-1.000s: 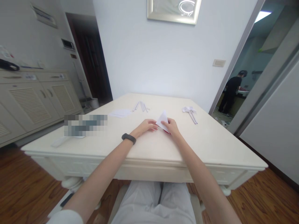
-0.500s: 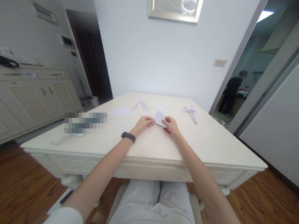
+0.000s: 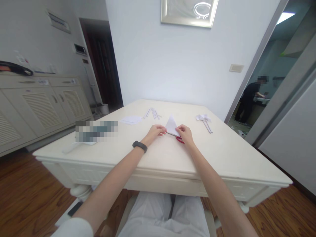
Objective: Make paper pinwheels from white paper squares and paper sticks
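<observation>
1. The paper triangle (image 3: 171, 125) stands out near the middle of the table (image 3: 158, 158), its tip toward the far edge and its base toward the near edge.
2. The left hand (image 3: 156, 131) pinches the base's left corner between thumb and fingertips; the right hand (image 3: 185, 133) grips the right corner, thumb on top. Neither looks clenched.
3. The scissors (image 3: 180, 139) lie along that base, red handles just beside the right hand. From here I can't tell whether any finger touches them.
4. To handle this well, I'd pinch lightly at the 2 corners, match the layers' edges before pressing a crease, and mind the blade close to the left fingertips.
5. Toward the table's left edge, white sheets (image 3: 130, 119) overlap, well apart from the hands. A blurred-out item (image 3: 96, 131) lies nearer the front left corner.
6. Thin paper rolls (image 3: 153, 113) lie toward the far edge, left of the middle.
7. Toward the right edge sits a crumpled paper piece (image 3: 204, 118) with 2 stems pointing toward the near edge.
8. Beyond, a framed picture (image 3: 189, 24) hangs on the pale wall (image 3: 158, 65); a cabinet (image 3: 44, 98) stands left, and through the opening at right a person in dark clothes (image 3: 248, 98) leans over a worktop.
</observation>
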A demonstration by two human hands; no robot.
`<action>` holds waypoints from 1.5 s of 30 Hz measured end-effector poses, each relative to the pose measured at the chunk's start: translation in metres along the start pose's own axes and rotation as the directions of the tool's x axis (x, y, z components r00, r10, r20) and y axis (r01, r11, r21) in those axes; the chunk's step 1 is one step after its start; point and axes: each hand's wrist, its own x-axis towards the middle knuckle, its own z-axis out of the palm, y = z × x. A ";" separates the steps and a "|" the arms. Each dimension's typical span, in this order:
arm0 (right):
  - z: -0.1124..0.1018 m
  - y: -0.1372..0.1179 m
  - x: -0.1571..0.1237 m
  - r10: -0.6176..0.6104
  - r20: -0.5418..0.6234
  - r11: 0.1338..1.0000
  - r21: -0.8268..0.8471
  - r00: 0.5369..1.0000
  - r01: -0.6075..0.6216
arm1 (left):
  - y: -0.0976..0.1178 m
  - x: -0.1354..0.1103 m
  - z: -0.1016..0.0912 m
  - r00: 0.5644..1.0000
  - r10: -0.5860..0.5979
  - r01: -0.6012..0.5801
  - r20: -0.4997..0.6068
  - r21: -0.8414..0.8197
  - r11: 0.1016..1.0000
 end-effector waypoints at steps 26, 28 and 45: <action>0.000 -0.001 -0.003 0.004 0.039 0.999 -0.033 0.999 -0.003 | -0.004 0.001 -0.003 0.997 0.026 -0.024 -0.073 0.026 0.999; 0.000 -0.003 -0.004 -0.012 0.044 0.999 -0.050 0.999 0.014 | -0.003 0.001 -0.002 0.998 0.026 -0.023 -0.063 0.039 0.999; -0.001 -0.008 -0.006 -0.063 0.051 0.998 -0.012 0.997 0.063 | 0.000 -0.003 0.005 0.991 0.063 -0.076 0.119 0.104 0.992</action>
